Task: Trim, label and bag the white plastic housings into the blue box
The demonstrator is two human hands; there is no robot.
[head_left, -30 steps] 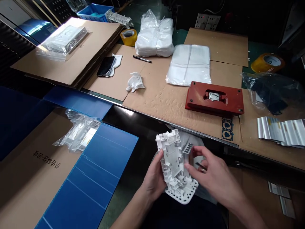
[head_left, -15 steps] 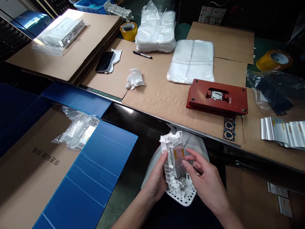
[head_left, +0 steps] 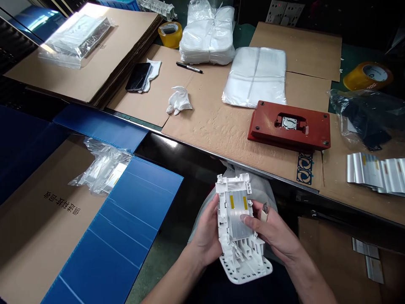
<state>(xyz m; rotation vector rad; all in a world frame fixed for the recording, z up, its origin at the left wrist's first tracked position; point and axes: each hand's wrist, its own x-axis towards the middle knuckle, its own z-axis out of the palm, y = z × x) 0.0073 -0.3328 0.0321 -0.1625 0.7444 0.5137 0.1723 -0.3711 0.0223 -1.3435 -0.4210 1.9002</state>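
Observation:
Over my lap is a white plastic housing [head_left: 243, 253] with a perforated rounded end toward me. A silver metal plate [head_left: 238, 219] with two yellow strips lies in its middle. My left hand [head_left: 207, 236] is closed around the housing's left side. My right hand [head_left: 272, 232] grips the right side, its thumb on the metal plate and its other fingers partly hidden behind. A small tool with a pale body and dark tip [head_left: 264, 212] sticks up between the fingers of my right hand; its kind is unclear.
On the bench are a red fixture [head_left: 289, 126], wrapped white bundles [head_left: 255, 78], a pen [head_left: 190, 67], a phone [head_left: 138, 77], white gloves [head_left: 179, 100] and metal plates [head_left: 365, 169]. An open blue-flapped box [head_left: 126, 219] with a bagged part [head_left: 106, 164] stands at left.
The housing has turned so its metal plate faces up toward me. My right hand has moved from hovering by the plate to gripping the right side, with the thumb on the plate.

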